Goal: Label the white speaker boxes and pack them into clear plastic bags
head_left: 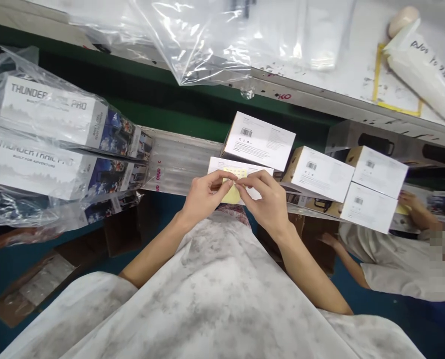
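- Two bare hands meet over a packing counter (pixel 185 159), fingertips nearly touching at a small yellow sheet (pixel 231 195) marked with rows of lines.
- The left hand (pixel 207 193) has a narrow grip, thumb and forefinger pinching the sheet near its middle.
- The right hand (pixel 266 199) mirrors it, its grip pinched narrow on the sheet; finer detail between the fingertips is too small to tell.
- The sheet is in front of a white box (pixel 217 165), partly covering its face; just behind stands a barcoded box (pixel 261 142).
- To the right, three more white boxes (pixel 321 172) show their printed labels.
- At left, cartons reading "Built for Adventure" (pixel 35 169) sit inside clear plastic.
- Overhead, clear bags (pixel 207 42) drape over a shelf's (pixel 353 85) edge, well apart from a white pouch (pixel 418 65) bearing handwriting.
- A co-worker's hand (pixel 412 205) is near the boxes at far right.
- An open cardboard carton (pixel 11 304) lies low at left.
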